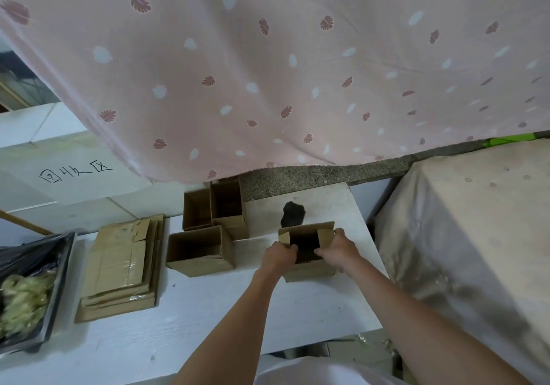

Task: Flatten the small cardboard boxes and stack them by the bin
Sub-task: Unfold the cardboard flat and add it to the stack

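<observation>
The open cardboard box (pixel 308 250) sits on the white table (pixel 208 319), toward its right side. Left hand (pixel 279 253) is curled over the box's left rim, right hand (pixel 342 249) grips the right flap. Three more open boxes (pixel 201 250) stand just to the left, then the flattened stack (pixel 122 268) beside the bin (pixel 56 280).

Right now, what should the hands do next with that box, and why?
Probably push the open box sideways so it collapses flat. The left hand and right hand grip its opposite top edges, it stands upright, and the flattened stack waits beside the bin.
</observation>
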Demonstrator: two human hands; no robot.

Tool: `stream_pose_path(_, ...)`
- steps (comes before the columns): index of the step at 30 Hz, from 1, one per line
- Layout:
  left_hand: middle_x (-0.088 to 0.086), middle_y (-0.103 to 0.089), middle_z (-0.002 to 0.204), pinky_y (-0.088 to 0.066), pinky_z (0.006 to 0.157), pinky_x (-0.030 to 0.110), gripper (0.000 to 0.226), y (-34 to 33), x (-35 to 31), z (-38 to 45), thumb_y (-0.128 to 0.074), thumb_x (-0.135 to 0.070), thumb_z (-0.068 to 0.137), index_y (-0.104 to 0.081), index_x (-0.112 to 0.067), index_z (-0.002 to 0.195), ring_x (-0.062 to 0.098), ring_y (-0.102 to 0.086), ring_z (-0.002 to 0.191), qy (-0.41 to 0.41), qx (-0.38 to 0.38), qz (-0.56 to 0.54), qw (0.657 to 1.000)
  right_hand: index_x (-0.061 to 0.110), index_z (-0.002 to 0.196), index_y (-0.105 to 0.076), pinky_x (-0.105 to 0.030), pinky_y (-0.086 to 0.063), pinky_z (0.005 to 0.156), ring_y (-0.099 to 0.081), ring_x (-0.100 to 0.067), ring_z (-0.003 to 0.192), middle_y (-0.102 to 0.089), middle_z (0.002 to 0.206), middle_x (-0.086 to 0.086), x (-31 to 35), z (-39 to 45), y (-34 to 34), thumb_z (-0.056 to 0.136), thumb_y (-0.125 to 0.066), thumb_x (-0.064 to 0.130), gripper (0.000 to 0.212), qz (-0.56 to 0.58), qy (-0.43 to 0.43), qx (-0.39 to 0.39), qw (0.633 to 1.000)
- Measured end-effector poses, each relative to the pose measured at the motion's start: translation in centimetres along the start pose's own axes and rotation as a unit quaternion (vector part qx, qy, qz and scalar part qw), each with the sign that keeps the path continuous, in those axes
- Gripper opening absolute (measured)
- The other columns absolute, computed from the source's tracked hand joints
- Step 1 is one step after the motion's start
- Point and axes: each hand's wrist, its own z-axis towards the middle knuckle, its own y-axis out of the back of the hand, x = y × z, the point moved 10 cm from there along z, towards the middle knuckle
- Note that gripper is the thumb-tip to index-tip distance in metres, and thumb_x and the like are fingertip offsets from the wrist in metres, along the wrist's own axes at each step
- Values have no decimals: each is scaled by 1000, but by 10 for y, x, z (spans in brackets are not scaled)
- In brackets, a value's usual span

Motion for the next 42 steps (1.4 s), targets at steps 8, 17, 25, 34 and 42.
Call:
stream_pose_path(8, 15, -51, 138, -60, 72, 37, 42, 6, 27, -4, -21, -35, 111, -26, -43, 151, 25, -62, 101, 31, 62, -261, 963, 44, 136, -36, -49, -61, 71, -61, -33, 90, -56, 102, -9, 0, 2, 20, 102, -28, 18, 44, 177, 3, 8, 984)
stream_pose_path(17, 9, -41, 138, -61, 79, 50, 46, -6, 26, -6, -34, -62, 102, -58, -31, 126, 40, -45, 125, 83, 132, -361, 920, 20, 134, -37, -56, -46, 96, -46, -34, 119, -44, 131, -5, -17, 3, 20, 101, -42, 51, 46, 322, -77, 28, 943)
stream_pose_path(25, 19, -41, 140, -55, 94, 54, 56, 0, 25, -3, -66, -35, 93, -37, -28, 140, 40, -48, 121, 109, 143, -468, 865, 10, 125, -53, -49, -56, 88, -60, -36, 105, -58, 114, -16, -26, -2, 6, 98, -52, 24, 30, 308, -100, 100, 941)
stream_pose_path(34, 20, -56, 128, -58, 78, 50, 43, -16, 13, -8, -44, -4, 94, -49, -7, 137, 40, -55, 114, 91, 193, -539, 815, 35, 155, -26, -46, -27, 117, -23, -31, 146, -24, 158, -9, -30, 5, -5, 86, -75, 39, 85, 144, -55, 65, 986)
stream_pose_path(42, 15, -59, 125, -58, 85, 44, 53, 3, 59, -2, -73, -18, 91, -49, -7, 136, 32, -59, 113, 118, 127, -387, 906, 5, 111, -70, -41, -53, 95, -67, -27, 103, -72, 111, -9, -57, 14, 22, 80, -83, 19, 36, 298, -74, 30, 951)
